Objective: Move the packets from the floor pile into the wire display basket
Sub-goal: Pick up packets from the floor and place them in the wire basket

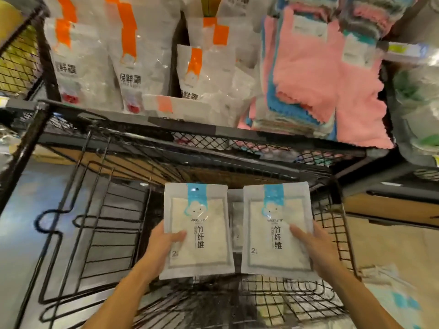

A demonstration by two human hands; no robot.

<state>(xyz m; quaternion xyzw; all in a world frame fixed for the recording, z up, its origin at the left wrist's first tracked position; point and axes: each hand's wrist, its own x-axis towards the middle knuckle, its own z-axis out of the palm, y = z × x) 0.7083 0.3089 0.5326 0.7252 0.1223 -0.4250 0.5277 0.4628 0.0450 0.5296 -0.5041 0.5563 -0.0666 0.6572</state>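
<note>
I hold two white packets with blue tops, side by side over the black wire display basket (332,224). My left hand (164,243) grips the left packet (197,231) at its left edge, thumb on the front. My right hand (316,245) grips the right packet (276,229) at its right edge. Between them, another packet (236,224) shows lower down inside the basket. More packets of the floor pile (389,290) lie blurred at the lower right.
Above the basket, a mesh shelf (213,136) carries white bags with orange labels (128,53) and stacked pink and blue cloths (316,74). A black wire rack frame (78,224) stands to the left over the floor. Cardboard (392,210) lies at the right.
</note>
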